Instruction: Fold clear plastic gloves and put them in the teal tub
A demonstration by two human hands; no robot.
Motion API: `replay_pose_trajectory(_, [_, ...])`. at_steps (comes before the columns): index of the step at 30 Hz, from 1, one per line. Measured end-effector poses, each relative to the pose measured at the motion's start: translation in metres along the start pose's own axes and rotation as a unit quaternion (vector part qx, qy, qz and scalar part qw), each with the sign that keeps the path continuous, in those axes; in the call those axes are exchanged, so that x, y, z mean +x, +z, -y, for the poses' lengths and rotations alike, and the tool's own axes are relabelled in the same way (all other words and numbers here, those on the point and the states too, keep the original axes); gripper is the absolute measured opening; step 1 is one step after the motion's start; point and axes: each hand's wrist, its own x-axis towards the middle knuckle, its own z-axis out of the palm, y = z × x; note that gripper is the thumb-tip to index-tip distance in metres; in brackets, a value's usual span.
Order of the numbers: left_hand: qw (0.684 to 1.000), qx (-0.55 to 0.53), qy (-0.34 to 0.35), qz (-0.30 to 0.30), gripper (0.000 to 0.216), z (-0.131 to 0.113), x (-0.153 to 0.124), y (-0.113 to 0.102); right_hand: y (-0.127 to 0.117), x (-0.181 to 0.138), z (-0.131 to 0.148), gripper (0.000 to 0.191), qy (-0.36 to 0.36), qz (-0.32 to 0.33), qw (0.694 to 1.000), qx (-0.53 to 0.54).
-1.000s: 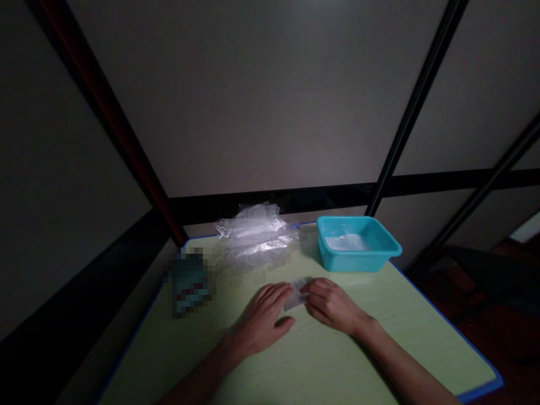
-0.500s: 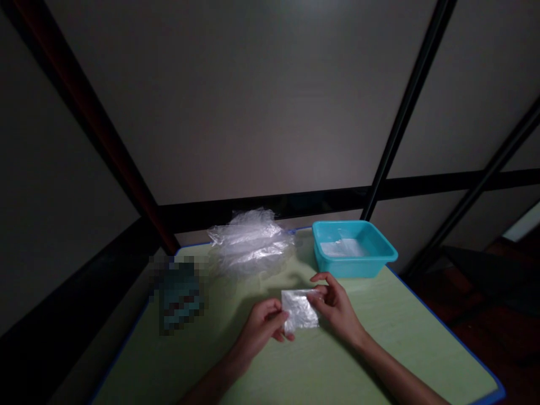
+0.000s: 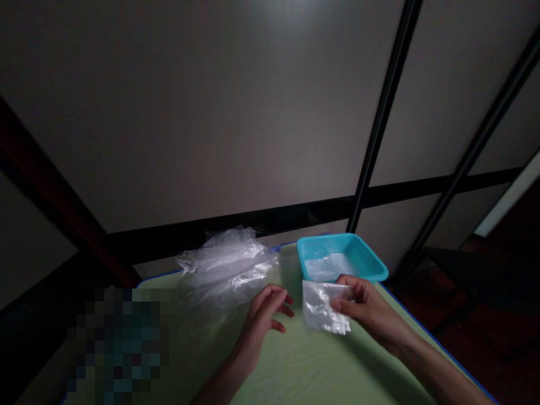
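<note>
A folded clear plastic bag (image 3: 323,308) is pinched between the thumb and fingers of my right hand (image 3: 366,304), held above the table just in front of the turquoise basin (image 3: 343,256). My left hand (image 3: 268,312) hovers to the left of it, fingers apart and curved, with nothing in them. More flat, folded plastic lies on the bottom of the basin. Behind my left hand spreads a loose, crinkled pile of clear plastic bags (image 3: 232,267).
The pale green table (image 3: 291,365) has a blue edge and stands against a panelled wall (image 3: 236,124) with dark strips. A pixelated, blurred-out item (image 3: 133,343) lies at the left side of the table.
My left hand has let go of the folded bag. My right hand has carried it rightward, towards the basin. The view has turned slightly right.
</note>
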Motion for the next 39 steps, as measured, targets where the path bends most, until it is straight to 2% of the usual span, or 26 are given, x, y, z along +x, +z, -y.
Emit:
replay_pose_trajectory(3, [1.000, 0.003, -0.004, -0.027, 0.024, -0.002, 0.029, 0.015, -0.029, 0.006, 0.021, 0.029, -0.045, -0.051, 0.995, -0.069])
replay_pose_trajectory(6, [1.000, 0.013, -0.009, -0.018, 0.022, -0.002, 0.048, 0.027, -0.055, 0.018, 0.034, 0.028, -0.079, -0.094, 0.982, -0.145])
replay_pose_trajectory(8, [1.000, 0.017, -0.008, -0.002, 0.019, -0.001, 0.053, 0.032, -0.068, 0.030, 0.039, 0.026, -0.102, -0.100, 0.967, -0.213])
replay_pose_trajectory(10, [1.000, 0.015, -0.003, 0.014, 0.016, -0.001, 0.056, 0.033, -0.077, 0.045, 0.045, 0.021, -0.144, -0.090, 0.938, -0.303])
replay_pose_trajectory(12, [1.000, 0.012, 0.004, 0.025, 0.014, 0.000, 0.057, 0.034, -0.080, 0.061, 0.049, 0.015, -0.202, -0.061, 0.889, -0.407])
replay_pose_trajectory(14, [0.999, 0.015, 0.005, 0.031, 0.014, 0.000, 0.058, 0.033, -0.078, 0.078, 0.051, 0.006, -0.247, 0.007, 0.823, -0.511])
replay_pose_trajectory(17, [0.999, 0.018, -0.002, 0.039, 0.016, -0.001, 0.058, 0.031, -0.065, 0.101, 0.045, 0.009, -0.262, 0.148, 0.706, -0.641])
replay_pose_trajectory(19, [0.999, 0.014, -0.001, 0.043, 0.017, -0.002, 0.058, 0.031, -0.054, 0.113, 0.036, 0.013, -0.254, 0.228, 0.637, -0.691])
replay_pose_trajectory(20, [0.999, 0.012, 0.001, 0.044, 0.018, -0.002, 0.058, 0.031, -0.048, 0.117, 0.030, 0.015, -0.248, 0.256, 0.615, -0.703])
replay_pose_trajectory(22, [0.999, 0.009, 0.004, 0.046, 0.018, -0.003, 0.058, 0.030, -0.041, 0.124, 0.019, 0.018, -0.237, 0.289, 0.596, -0.711])
replay_pose_trajectory(25, [0.999, 0.007, 0.003, 0.049, 0.019, -0.003, 0.058, 0.030, -0.037, 0.130, 0.010, 0.022, -0.226, 0.304, 0.599, -0.706])
replay_pose_trajectory(27, [0.999, 0.006, 0.000, 0.048, 0.019, -0.003, 0.058, 0.030, -0.040, 0.131, 0.008, 0.032, -0.211, 0.317, 0.613, -0.692])
replay_pose_trajectory(30, [0.999, 0.006, -0.001, 0.050, 0.018, -0.003, 0.058, 0.030, -0.049, 0.131, 0.011, 0.046, -0.166, 0.333, 0.685, -0.626])
replay_pose_trajectory(32, [0.999, 0.004, -0.001, 0.051, 0.019, -0.003, 0.058, 0.029, -0.054, 0.129, 0.015, 0.047, -0.140, 0.335, 0.746, -0.558])
replay_pose_trajectory(34, [0.999, 0.003, -0.002, 0.052, 0.019, -0.002, 0.059, 0.029, -0.057, 0.125, 0.019, 0.044, -0.122, 0.339, 0.786, -0.502])
replay_pose_trajectory(36, [0.999, 0.003, -0.001, 0.054, 0.019, -0.001, 0.060, 0.029, -0.057, 0.122, 0.022, 0.041, -0.094, 0.353, 0.805, -0.467])
replay_pose_trajectory(39, [0.998, 0.005, 0.001, 0.056, 0.018, 0.001, 0.060, 0.028, -0.055, 0.119, 0.020, 0.044, -0.056, 0.372, 0.806, -0.456])
